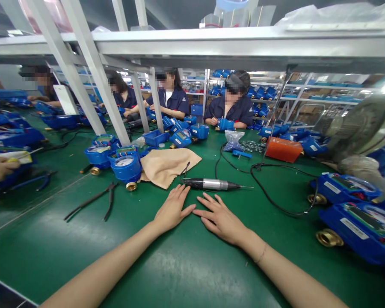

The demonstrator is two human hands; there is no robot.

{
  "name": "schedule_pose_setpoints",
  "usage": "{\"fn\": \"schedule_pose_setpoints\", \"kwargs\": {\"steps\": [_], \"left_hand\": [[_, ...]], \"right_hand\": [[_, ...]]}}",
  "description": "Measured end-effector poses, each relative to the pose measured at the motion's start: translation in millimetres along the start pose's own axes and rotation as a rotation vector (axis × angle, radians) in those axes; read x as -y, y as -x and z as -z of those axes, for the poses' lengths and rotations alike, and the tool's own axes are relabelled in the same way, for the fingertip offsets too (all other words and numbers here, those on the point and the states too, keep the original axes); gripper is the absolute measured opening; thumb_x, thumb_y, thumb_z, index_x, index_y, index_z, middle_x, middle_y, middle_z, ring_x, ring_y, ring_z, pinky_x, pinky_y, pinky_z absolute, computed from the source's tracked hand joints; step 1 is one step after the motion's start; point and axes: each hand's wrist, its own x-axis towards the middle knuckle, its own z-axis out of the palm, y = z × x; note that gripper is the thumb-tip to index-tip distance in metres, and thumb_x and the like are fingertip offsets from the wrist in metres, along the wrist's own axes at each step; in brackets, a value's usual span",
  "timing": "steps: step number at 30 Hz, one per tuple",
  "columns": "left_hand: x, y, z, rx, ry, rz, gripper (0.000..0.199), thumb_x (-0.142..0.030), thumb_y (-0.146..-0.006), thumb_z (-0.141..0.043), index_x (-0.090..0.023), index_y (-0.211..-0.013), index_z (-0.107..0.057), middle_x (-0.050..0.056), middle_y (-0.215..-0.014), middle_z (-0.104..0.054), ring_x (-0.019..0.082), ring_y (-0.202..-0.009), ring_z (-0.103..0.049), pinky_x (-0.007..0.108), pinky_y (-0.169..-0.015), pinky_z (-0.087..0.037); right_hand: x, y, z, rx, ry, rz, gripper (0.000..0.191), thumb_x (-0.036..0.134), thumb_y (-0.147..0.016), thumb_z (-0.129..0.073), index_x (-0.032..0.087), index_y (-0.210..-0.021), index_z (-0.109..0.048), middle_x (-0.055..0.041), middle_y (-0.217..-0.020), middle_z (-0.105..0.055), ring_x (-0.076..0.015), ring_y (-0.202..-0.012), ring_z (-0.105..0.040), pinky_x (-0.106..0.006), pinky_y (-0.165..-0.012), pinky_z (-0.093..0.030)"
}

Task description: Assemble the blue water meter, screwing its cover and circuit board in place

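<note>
My left hand lies flat on the green table, fingers stretched out and holding nothing. Its fingertips are just below the back end of a black and silver electric screwdriver, whose thin bit points right. My right hand also rests palm down, fingers spread, nothing in it. The two hands nearly meet at the thumbs. Beyond the left hand lies a crumpled tan cloth. Left of the cloth stands a blue water meter with a brass fitting. Pliers with dark handles lie further left, jaws pointing away.
More blue meters crowd the right side. An orange box, a bag of small parts and a black cable lie further back. Several co-workers sit across the table. Another person's hand holds a screwdriver at far left. A shelf spans overhead.
</note>
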Motion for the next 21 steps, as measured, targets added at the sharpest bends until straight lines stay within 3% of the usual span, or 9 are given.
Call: {"fn": "schedule_pose_setpoints", "kwargs": {"steps": [3,5,7,9,12,15,18,21], "left_hand": [[0.8,-8.7,1.1,0.009,0.030,-0.015,0.062,-0.049,-0.090,-0.051,-0.014,-0.140,-0.038,0.018,-0.142,-0.044,0.030,-0.138,-0.033,0.051,-0.113,-0.027],[-5.3,-7.1,4.6,-0.020,0.035,-0.006,0.059,-0.047,-0.090,-0.050,-0.014,-0.138,-0.040,0.018,-0.142,-0.044,0.030,-0.136,-0.036,0.049,-0.112,-0.031],[-22.5,1.2,9.1,-0.077,0.016,-0.030,0.051,-0.042,-0.091,-0.049,-0.014,-0.134,-0.045,0.018,-0.140,-0.045,0.030,-0.135,-0.036,0.050,-0.112,-0.031],[-51.5,14.3,12.4,-0.099,-0.018,-0.139,0.041,-0.036,-0.091,-0.051,-0.016,-0.127,-0.050,0.016,-0.134,-0.050,0.032,-0.135,-0.034,0.056,-0.112,-0.026],[-105.4,33.8,9.1,0.079,-0.013,-0.438,0.031,-0.030,-0.089,-0.053,-0.020,-0.118,-0.055,0.012,-0.125,-0.056,0.031,-0.131,-0.038,0.059,-0.111,-0.023],[-149.8,38.5,-5.9,0.156,0.062,-0.663,0.025,-0.032,-0.093,-0.048,-0.020,-0.113,-0.056,0.010,-0.117,-0.059,0.027,-0.126,-0.041,0.058,-0.112,-0.022],[-172.7,22.5,-26.4,0.160,0.052,-0.680,0.027,-0.037,-0.094,-0.046,-0.018,-0.110,-0.055,0.010,-0.117,-0.058,0.027,-0.122,-0.043,0.057,-0.107,-0.029],[-175.1,-3.4,-42.6,0.128,-0.031,-0.626,0.019,-0.031,-0.095,-0.044,-0.017,-0.102,-0.056,0.007,-0.107,-0.059,0.025,-0.111,-0.049,0.055,-0.103,-0.033]], "right_hand": [[-19.7,-6.4,2.9,-0.152,0.002,0.009,0.030,0.028,-0.096,-0.046,0.030,-0.120,-0.063,-0.0019,-0.136,-0.057,-0.0169,-0.135,-0.040,-0.044,-0.114,-0.030],[-36.4,-8.0,8.1,-0.246,0.026,-0.045,0.031,0.027,-0.097,-0.042,0.025,-0.120,-0.063,-0.0038,-0.129,-0.063,-0.0164,-0.131,-0.045,-0.043,-0.114,-0.031],[-54.3,-8.9,14.5,-0.306,0.062,-0.109,0.033,0.026,-0.098,-0.038,0.021,-0.121,-0.062,-0.0073,-0.127,-0.063,-0.0190,-0.130,-0.046,-0.046,-0.113,-0.030],[-70.1,-10.8,19.7,-0.327,0.100,-0.149,0.033,0.027,-0.098,-0.041,0.018,-0.123,-0.060,-0.0102,-0.128,-0.061,-0.0224,-0.131,-0.045,-0.049,-0.112,-0.030],[-83.3,-18.5,22.0,-0.277,0.151,-0.159,0.038,0.033,-0.094,-0.051,0.019,-0.129,-0.055,-0.0110,-0.131,-0.059,-0.0253,-0.128,-0.046,-0.048,-0.107,-0.034],[-83.7,-30.7,18.8,-0.187,0.207,-0.164,0.048,0.041,-0.089,-0.057,0.023,-0.134,-0.050,-0.0096,-0.127,-0.061,-0.0260,-0.119,-0.052,-0.044,-0.100,-0.039],[-80.6,-42.1,15.5,-0.118,0.277,-0.219,0.054,0.043,-0.088,-0.058,0.023,-0.137,-0.046,-0.0113,-0.117,-0.064,-0.0266,-0.107,-0.057,-0.040,-0.091,-0.044],[-81.8,-48.8,15.2,-0.062,0.341,-0.295,0.045,0.041,-0.086,-0.061,0.022,-0.126,-0.055,-0.0105,-0.106,-0.066,-0.0251,-0.099,-0.060,-0.035,-0.085,-0.045]]}}
